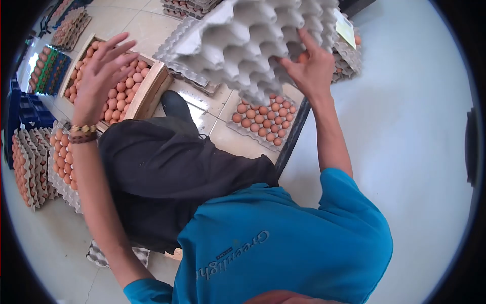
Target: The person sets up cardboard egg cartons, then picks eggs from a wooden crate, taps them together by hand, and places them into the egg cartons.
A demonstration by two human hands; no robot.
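My right hand [314, 71] grips the edge of a grey cardboard egg tray [238, 50], which is lifted and tilted with its cups showing. A small orange-brown round patch shows by the fingers; I cannot tell what it is. Below it, another egg tray [264, 120] full of brown eggs lies on the floor. My left hand [104, 76] is raised with its fingers spread and holds nothing. Behind and below that hand is a wooden crate [149, 91] filled with loose brown eggs [119, 96].
Stacked egg trays [31, 167] and a filled tray [62, 157] stand at the left, near a blue plastic crate [35, 114]. More stacks [72, 29] are farther back. Another stack [347, 58] with a paper label is at the right, beside a pale wall [405, 126].
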